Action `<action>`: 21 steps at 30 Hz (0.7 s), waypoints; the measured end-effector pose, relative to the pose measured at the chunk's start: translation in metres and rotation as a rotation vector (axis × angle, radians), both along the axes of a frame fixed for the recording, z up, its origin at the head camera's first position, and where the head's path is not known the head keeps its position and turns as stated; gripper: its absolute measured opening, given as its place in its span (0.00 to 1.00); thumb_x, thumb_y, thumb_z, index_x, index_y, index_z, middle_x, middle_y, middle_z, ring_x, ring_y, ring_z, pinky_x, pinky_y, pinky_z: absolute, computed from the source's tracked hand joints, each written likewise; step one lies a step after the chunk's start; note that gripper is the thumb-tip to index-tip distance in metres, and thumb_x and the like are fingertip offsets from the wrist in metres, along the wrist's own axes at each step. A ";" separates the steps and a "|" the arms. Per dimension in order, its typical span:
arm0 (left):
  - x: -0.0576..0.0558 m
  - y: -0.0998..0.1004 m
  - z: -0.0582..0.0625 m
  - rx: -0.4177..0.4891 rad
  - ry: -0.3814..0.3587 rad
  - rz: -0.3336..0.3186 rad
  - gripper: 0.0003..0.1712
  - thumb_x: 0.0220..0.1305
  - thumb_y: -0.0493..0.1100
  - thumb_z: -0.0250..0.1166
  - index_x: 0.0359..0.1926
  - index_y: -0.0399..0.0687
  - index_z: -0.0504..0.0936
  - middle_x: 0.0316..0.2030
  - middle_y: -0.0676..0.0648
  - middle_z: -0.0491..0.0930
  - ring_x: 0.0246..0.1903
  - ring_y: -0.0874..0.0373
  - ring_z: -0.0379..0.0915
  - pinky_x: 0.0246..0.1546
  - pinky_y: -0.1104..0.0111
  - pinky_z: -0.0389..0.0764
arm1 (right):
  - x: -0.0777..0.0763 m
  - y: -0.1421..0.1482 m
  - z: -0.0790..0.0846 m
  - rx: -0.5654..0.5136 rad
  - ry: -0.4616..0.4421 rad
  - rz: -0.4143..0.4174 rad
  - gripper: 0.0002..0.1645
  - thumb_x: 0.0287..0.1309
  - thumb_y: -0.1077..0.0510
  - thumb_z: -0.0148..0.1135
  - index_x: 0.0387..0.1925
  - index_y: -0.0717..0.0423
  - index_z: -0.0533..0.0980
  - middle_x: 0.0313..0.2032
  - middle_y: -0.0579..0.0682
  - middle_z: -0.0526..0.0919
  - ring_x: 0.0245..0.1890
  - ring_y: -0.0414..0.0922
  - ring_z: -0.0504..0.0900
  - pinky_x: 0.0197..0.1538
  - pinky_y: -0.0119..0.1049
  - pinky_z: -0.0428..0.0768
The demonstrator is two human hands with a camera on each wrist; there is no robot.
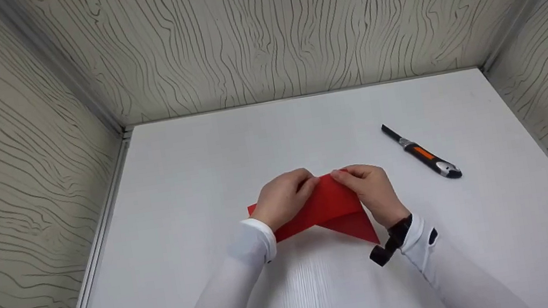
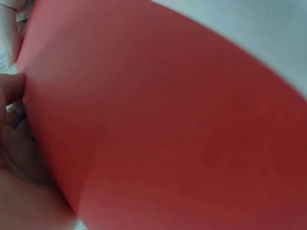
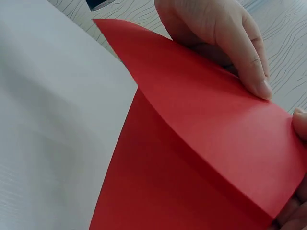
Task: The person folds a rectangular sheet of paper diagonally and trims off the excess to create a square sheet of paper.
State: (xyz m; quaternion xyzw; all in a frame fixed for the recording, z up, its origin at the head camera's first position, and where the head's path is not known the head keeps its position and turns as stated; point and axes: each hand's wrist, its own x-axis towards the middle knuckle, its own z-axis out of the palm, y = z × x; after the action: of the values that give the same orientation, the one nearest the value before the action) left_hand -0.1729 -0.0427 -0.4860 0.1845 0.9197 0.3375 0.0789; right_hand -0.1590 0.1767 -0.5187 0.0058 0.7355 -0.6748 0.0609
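Note:
Both hands hold a folded sheet of red paper [image 1: 325, 203] above the white table. My left hand [image 1: 283, 196] pinches its upper edge, thumb on the near face and the other fingers behind. At the upper right corner my right hand [image 1: 373, 191] pinches the paper between thumb and fingers. One pointed flap hangs down toward the right wrist. In the right wrist view the red paper [image 3: 206, 115] shows two layers, with the left hand [image 3: 220, 33] along the far edge. The paper fills most of the left wrist view.
A utility knife [image 1: 423, 153] with a black and orange handle lies on the white table [image 1: 188, 161], right of the hands, its dark blade end pointing away to the upper left. Wood-grain panels [image 1: 256, 31] enclose the table at the back and both sides.

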 end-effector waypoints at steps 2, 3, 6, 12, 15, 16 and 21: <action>0.000 0.000 -0.001 0.005 0.009 0.003 0.09 0.76 0.52 0.59 0.44 0.60 0.86 0.32 0.63 0.80 0.32 0.65 0.76 0.42 0.69 0.79 | -0.001 0.000 -0.001 -0.002 0.001 0.009 0.22 0.64 0.41 0.69 0.46 0.55 0.87 0.41 0.55 0.88 0.43 0.54 0.83 0.46 0.42 0.83; -0.001 0.000 -0.002 0.006 0.011 0.007 0.09 0.76 0.51 0.59 0.44 0.60 0.85 0.32 0.63 0.80 0.32 0.65 0.76 0.41 0.69 0.79 | -0.001 -0.001 -0.001 -0.004 -0.001 0.012 0.23 0.64 0.41 0.70 0.46 0.55 0.87 0.41 0.55 0.88 0.43 0.54 0.83 0.46 0.42 0.83; -0.001 0.000 -0.003 0.003 0.010 0.019 0.09 0.75 0.51 0.60 0.45 0.59 0.85 0.32 0.63 0.80 0.32 0.64 0.75 0.40 0.69 0.79 | -0.001 -0.001 -0.002 0.001 -0.010 0.029 0.22 0.64 0.42 0.70 0.47 0.55 0.86 0.42 0.55 0.88 0.42 0.54 0.84 0.46 0.43 0.84; -0.001 -0.001 -0.003 0.017 -0.007 0.027 0.09 0.75 0.52 0.59 0.44 0.60 0.85 0.31 0.63 0.79 0.31 0.63 0.76 0.39 0.68 0.79 | 0.001 0.000 0.000 0.022 -0.041 0.028 0.24 0.63 0.39 0.69 0.48 0.53 0.87 0.43 0.55 0.88 0.43 0.56 0.84 0.45 0.44 0.85; -0.001 -0.003 -0.002 0.028 -0.016 0.034 0.09 0.76 0.53 0.58 0.44 0.61 0.85 0.31 0.63 0.80 0.32 0.63 0.76 0.40 0.67 0.79 | 0.001 0.001 0.000 0.034 -0.052 0.024 0.25 0.63 0.38 0.69 0.49 0.53 0.87 0.43 0.55 0.88 0.44 0.56 0.84 0.44 0.43 0.86; -0.001 -0.003 -0.002 0.029 -0.018 0.036 0.09 0.76 0.53 0.58 0.44 0.62 0.85 0.31 0.64 0.80 0.32 0.64 0.76 0.40 0.67 0.79 | 0.001 0.001 0.000 0.034 -0.054 0.024 0.26 0.63 0.38 0.69 0.50 0.53 0.87 0.43 0.55 0.88 0.44 0.56 0.83 0.44 0.43 0.86; 0.000 -0.005 0.000 0.011 -0.014 0.030 0.10 0.76 0.52 0.58 0.45 0.60 0.85 0.34 0.63 0.81 0.34 0.64 0.76 0.43 0.68 0.79 | 0.001 0.002 0.000 0.018 -0.052 0.034 0.25 0.64 0.39 0.68 0.50 0.54 0.86 0.44 0.55 0.88 0.46 0.57 0.83 0.47 0.43 0.85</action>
State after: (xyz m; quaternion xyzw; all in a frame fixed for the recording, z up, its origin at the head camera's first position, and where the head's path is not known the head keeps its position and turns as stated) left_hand -0.1732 -0.0474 -0.4858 0.1689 0.9198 0.3452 0.0794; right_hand -0.1582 0.1782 -0.5189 0.0113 0.7395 -0.6668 0.0915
